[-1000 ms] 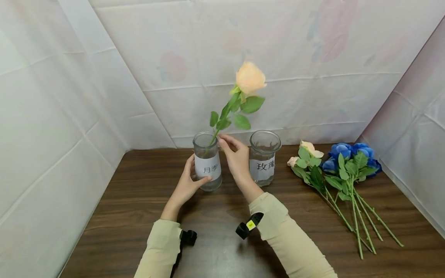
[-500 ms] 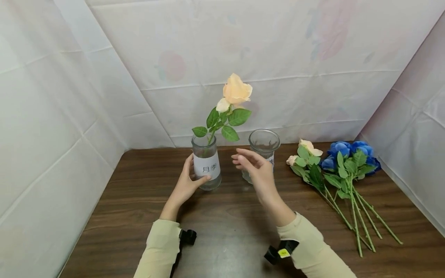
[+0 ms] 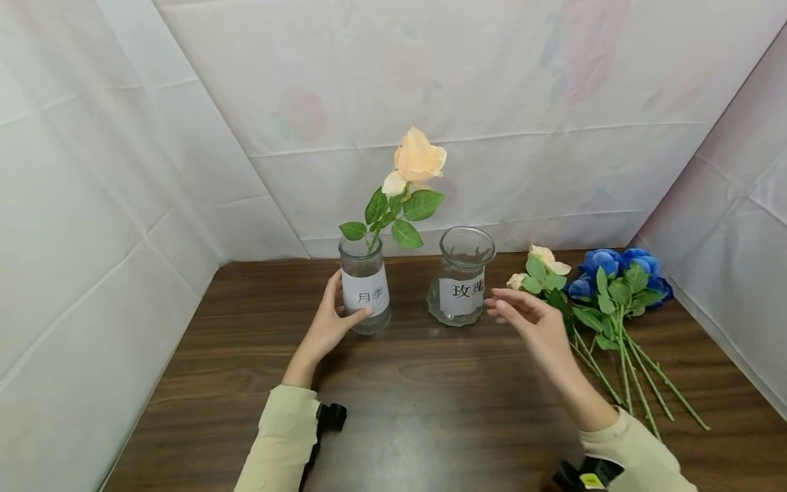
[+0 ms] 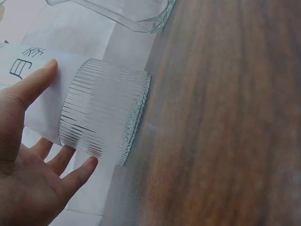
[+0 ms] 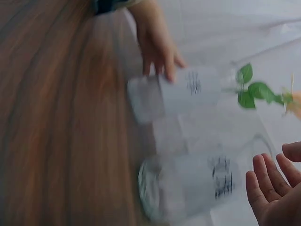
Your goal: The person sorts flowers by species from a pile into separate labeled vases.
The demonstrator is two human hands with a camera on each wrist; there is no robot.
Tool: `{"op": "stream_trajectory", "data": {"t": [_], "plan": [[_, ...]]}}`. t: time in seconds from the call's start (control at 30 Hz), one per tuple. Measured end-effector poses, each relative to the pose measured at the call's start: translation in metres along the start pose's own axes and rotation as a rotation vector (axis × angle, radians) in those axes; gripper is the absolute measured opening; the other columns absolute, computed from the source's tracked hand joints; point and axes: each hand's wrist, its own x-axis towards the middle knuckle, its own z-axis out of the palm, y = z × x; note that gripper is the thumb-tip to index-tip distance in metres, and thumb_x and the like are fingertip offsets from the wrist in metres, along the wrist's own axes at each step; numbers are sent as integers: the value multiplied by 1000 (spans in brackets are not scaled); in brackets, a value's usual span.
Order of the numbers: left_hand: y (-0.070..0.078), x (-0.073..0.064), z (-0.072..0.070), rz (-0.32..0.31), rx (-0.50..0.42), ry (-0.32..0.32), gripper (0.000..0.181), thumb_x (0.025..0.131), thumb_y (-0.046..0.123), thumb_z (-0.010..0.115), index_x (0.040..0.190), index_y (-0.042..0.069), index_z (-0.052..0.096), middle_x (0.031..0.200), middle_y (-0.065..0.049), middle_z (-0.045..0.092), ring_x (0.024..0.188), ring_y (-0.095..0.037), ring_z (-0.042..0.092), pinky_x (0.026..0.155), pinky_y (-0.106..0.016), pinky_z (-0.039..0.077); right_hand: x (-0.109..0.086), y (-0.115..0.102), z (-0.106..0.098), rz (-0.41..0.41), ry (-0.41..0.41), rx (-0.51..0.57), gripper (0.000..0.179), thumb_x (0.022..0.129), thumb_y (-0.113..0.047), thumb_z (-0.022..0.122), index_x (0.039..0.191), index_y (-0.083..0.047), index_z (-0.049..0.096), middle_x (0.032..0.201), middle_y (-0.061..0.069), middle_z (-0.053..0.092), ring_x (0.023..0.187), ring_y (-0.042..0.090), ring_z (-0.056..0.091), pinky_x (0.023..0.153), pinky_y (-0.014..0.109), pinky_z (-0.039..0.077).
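Note:
My left hand (image 3: 326, 326) holds a ribbed glass vase (image 4: 106, 108) by its paper label, thumb in front and fingers round the far side. The vase stands upright on the table. A peach rose (image 3: 420, 158) with a smaller bud and green leaves leans out of its mouth to the right. My right hand (image 3: 541, 331) is in the air with fingers loosely bent and nothing in them. It hovers between a second, wider-mouthed labelled vase (image 3: 458, 270) and the cut flowers. In the right wrist view that second vase (image 5: 188, 186) is just beside my fingertips.
Peach roses (image 3: 547, 261) and blue roses (image 3: 599, 263) lie on the right of the dark wooden table (image 3: 406, 410), stems toward the front. A pale printed cloth (image 3: 344, 82) hangs behind the table and along both sides.
My right hand has let go of the peach rose's stem and moved right, past the second vase. The rose has dropped lower into the vase. My left hand stays put.

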Motion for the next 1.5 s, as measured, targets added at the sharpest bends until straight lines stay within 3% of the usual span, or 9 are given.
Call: {"op": "stream_trajectory", "data": {"t": [0.2,0.43,0.87,1.13,1.2,1.37,1.43,1.5], "plan": [[1,0,0,3,-7,4,94,88,14,78,158,18,14,146,-18,37,134,-35,39,106,-57,35,-12,15,-37,23,30,-90,36,101,-23,60,128,1,62,107,-1,73,93,8,69,79,22,55],[-1,2,1,10,-11,-4,94,88,17,78,158,19,14,148,-16,37,133,-35,40,106,-57,35,-26,30,-75,81,62,-211,39,101,-27,60,131,-2,62,107,-4,73,92,6,68,76,17,54],[1,1,0,4,-13,4,95,88,18,78,158,18,14,150,-17,34,136,-36,38,107,-58,33,-37,62,-117,200,113,-406,48,102,-32,56,133,4,58,103,-16,69,85,-6,64,69,17,53],[0,2,0,8,-12,0,95,88,17,78,158,18,13,151,-18,33,138,-35,34,107,-59,33,-31,74,-126,269,62,-484,51,103,-36,55,136,3,57,109,7,73,84,-15,57,67,12,49],[10,-1,-1,-6,-20,-9,94,89,15,77,158,16,12,151,-20,32,139,-37,33,108,-59,32,-29,77,-127,280,48,-499,51,103,-36,54,135,4,57,113,14,71,83,-17,55,67,12,48],[38,-9,-2,-48,-29,-31,92,91,8,73,157,8,11,152,-26,29,139,-42,31,110,-60,30,-23,82,-129,322,2,-567,52,104,-37,52,135,5,57,126,28,61,104,26,63,69,28,47],[39,-10,-2,-46,-26,-31,92,90,8,74,157,7,11,152,-27,29,138,-42,32,109,-60,30,-21,84,-129,334,-10,-585,51,104,-36,51,134,5,57,129,31,58,90,40,61,60,33,43],[40,-11,-3,-44,-26,-31,92,90,8,74,157,7,11,152,-27,29,139,-42,31,109,-60,30,-19,86,-130,331,-20,-600,49,104,-33,52,133,6,58,129,33,57,70,32,55,53,34,37]]}}
